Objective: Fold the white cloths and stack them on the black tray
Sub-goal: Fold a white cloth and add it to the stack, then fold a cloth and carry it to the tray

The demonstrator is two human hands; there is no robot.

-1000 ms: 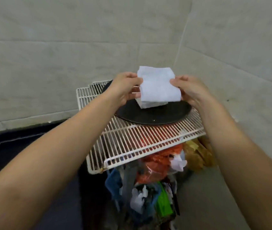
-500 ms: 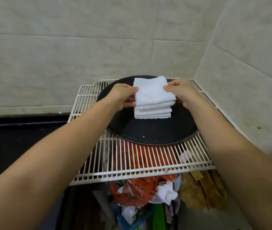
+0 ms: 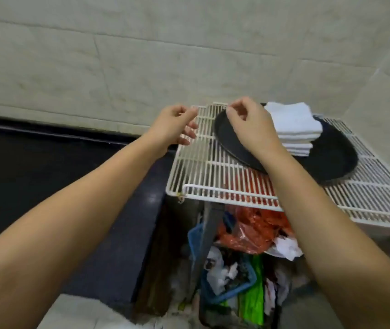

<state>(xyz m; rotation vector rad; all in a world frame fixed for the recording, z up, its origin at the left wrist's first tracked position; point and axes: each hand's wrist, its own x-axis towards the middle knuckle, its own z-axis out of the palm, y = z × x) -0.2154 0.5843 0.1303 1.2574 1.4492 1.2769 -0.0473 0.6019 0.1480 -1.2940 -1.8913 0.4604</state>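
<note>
A stack of folded white cloths (image 3: 295,125) lies on the round black tray (image 3: 331,160), which sits on a white wire rack (image 3: 213,167) in the wall corner. My right hand (image 3: 251,125) hovers over the tray's left part, left of the stack, fingers loosely curled and holding nothing. My left hand (image 3: 173,125) hangs above the rack's left edge, fingers loosely curled, also holding nothing. Neither hand touches the cloths.
Under the rack stands a bin area with crumpled orange plastic (image 3: 253,231), a blue basket (image 3: 227,288), green packaging and white paper scraps. A dark counter (image 3: 46,167) stretches to the left. Pale tiled walls close in behind and at the right.
Both hands have let go of the top cloth, which now rests on the stack, and have drawn back to the left. The view has swung left, so rack and tray sit further right.
</note>
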